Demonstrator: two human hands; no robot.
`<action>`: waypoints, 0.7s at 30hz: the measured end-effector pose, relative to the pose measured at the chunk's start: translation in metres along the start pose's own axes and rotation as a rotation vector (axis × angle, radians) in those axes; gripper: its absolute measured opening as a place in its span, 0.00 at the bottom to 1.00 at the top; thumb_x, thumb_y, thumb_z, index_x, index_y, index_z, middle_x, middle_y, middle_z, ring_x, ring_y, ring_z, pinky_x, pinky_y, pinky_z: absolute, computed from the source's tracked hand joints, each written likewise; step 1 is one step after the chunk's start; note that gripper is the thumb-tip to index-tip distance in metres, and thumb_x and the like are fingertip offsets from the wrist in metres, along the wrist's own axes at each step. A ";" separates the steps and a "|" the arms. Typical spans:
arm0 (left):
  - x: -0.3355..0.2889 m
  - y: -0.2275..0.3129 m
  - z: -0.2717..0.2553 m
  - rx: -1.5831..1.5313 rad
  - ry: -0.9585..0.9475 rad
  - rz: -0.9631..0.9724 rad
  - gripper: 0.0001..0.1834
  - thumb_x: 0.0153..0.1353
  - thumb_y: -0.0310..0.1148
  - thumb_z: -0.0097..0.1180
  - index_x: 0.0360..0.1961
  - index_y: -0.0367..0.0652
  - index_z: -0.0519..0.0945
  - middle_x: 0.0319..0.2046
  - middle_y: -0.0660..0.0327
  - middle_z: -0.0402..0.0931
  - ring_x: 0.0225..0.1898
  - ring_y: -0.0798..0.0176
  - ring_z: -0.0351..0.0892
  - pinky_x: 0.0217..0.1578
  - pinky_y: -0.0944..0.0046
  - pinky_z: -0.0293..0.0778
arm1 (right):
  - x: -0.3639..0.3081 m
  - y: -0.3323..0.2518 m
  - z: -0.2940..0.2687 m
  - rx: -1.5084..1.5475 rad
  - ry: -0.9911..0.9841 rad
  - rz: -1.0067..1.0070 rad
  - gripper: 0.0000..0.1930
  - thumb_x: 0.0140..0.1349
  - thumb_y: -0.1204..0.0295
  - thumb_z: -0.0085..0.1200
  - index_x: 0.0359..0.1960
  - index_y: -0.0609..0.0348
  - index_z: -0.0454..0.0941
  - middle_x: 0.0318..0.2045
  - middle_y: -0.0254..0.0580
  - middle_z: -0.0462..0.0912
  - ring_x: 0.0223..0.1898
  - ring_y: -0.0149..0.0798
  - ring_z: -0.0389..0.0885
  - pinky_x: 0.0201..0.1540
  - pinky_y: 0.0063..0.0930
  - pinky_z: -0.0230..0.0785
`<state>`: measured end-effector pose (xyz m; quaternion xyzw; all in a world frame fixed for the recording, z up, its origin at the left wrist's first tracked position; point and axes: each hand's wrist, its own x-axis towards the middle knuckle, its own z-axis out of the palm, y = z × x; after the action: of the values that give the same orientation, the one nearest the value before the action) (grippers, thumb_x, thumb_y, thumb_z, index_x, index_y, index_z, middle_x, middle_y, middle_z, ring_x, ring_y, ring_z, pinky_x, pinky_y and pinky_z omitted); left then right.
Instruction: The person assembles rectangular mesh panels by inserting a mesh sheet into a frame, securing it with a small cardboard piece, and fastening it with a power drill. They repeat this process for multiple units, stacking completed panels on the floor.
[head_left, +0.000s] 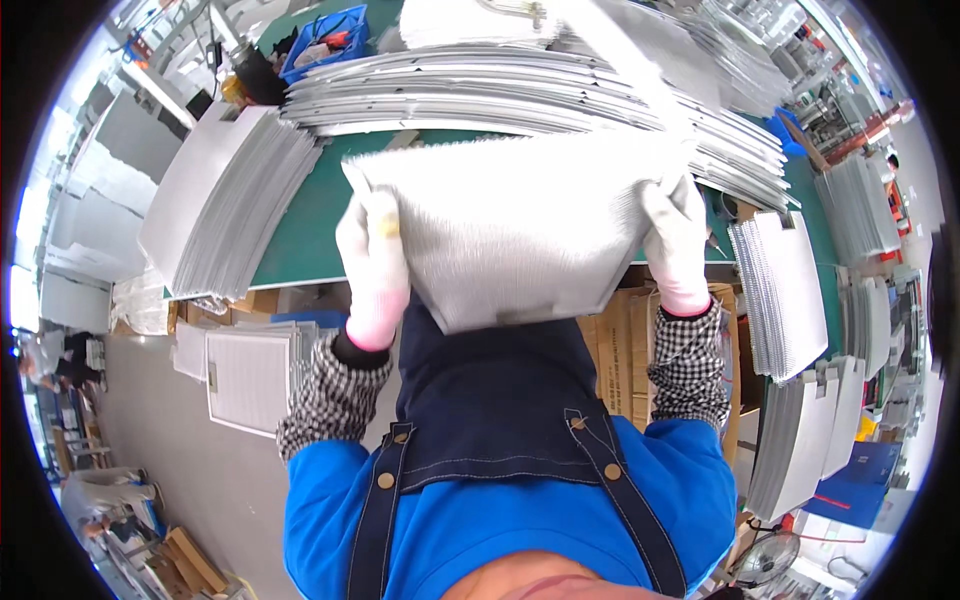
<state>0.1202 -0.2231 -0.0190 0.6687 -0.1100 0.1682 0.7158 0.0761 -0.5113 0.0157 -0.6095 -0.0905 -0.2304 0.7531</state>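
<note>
A flat silver-white metal panel (525,225) with a fine ribbed or mesh-like surface is held up in front of my body, over the near edge of the green workbench. Its top glares white, and motion smears its lower part a little. My left hand (376,250), in a white glove with a pink cuff, grips the panel's left side, thumb on the near face. On the opposite side my right hand (676,235), gloved alike, closes around the right edge. The fingers behind the panel are hidden.
Beyond the panel lies a wide pile of similar panels (450,90) on the green bench (300,240). More stacked panels (215,190) stand at the left and others (785,290) at the right. A blue bin (335,40) sits far left; cardboard boxes (620,345) are below the bench.
</note>
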 end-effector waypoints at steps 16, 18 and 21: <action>0.100 0.060 0.024 1.036 -0.787 0.489 0.23 0.56 0.44 0.69 0.47 0.43 0.79 0.43 0.52 0.80 0.48 0.48 0.81 0.50 0.54 0.75 | 0.055 0.034 0.066 -0.409 -0.439 0.269 0.19 0.66 0.64 0.60 0.49 0.68 0.78 0.37 0.39 0.82 0.38 0.25 0.76 0.44 0.22 0.70; 0.104 0.050 0.020 0.967 -0.839 0.413 0.20 0.59 0.42 0.68 0.44 0.39 0.78 0.33 0.51 0.79 0.36 0.48 0.81 0.41 0.57 0.77 | 0.060 0.045 0.061 -0.465 -0.509 0.232 0.19 0.66 0.64 0.59 0.50 0.68 0.78 0.37 0.41 0.82 0.38 0.27 0.77 0.45 0.24 0.71; 0.100 0.026 0.011 0.758 -0.894 0.295 0.17 0.62 0.39 0.66 0.43 0.37 0.78 0.32 0.52 0.77 0.33 0.53 0.78 0.40 0.58 0.74 | 0.065 0.050 0.061 -0.540 -0.598 0.047 0.19 0.67 0.65 0.58 0.51 0.67 0.77 0.37 0.44 0.83 0.37 0.32 0.79 0.45 0.27 0.72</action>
<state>0.2028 -0.2234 0.0439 0.8608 -0.4242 -0.0039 0.2813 0.1654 -0.4602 0.0136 -0.8275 -0.2281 -0.0412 0.5114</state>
